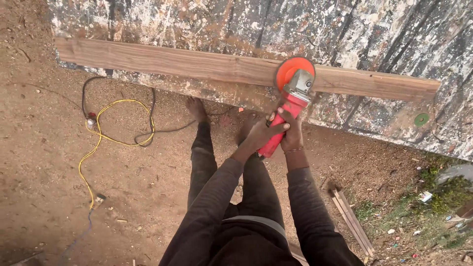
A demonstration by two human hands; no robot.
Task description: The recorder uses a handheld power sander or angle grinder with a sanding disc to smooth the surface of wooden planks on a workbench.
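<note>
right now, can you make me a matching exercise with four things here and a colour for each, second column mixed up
Things:
1. angle grinder
2. sanding disc
3. looped cable
4. small disc on the table

Colours:
a. green
b. yellow
c. red body
d. orange

Pairs: 1-c, 2-d, 3-b, 4-a

left hand (263,132): closed around the held tool, arm extended forward | right hand (293,134): closed just beside it, wrist bent | both sleeves dark
</note>
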